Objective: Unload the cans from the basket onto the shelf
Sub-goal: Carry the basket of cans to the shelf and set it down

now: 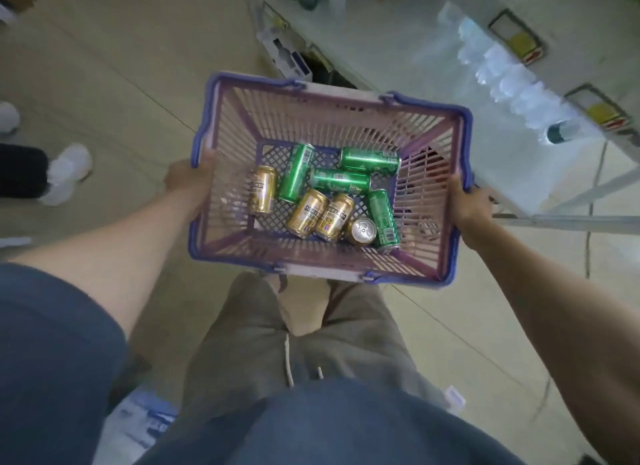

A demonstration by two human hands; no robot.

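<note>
Basket (221, 125): pinkish-purple plastic lattice with a blue rim and folded-down blue handles, held level in the air over the person's legs.
Green cans (356, 182): four, slim, all lying on their sides on the basket floor.
Gold cans (264, 189): four; three lie flat, the fourth (362, 230) shows its silver top.
Left hand (188, 180): grip closed on the basket's left rim.
Right hand (467, 205): grip closed on the right rim.
Shelf (408, 59): pale, just beyond the basket, at upper right.
</note>
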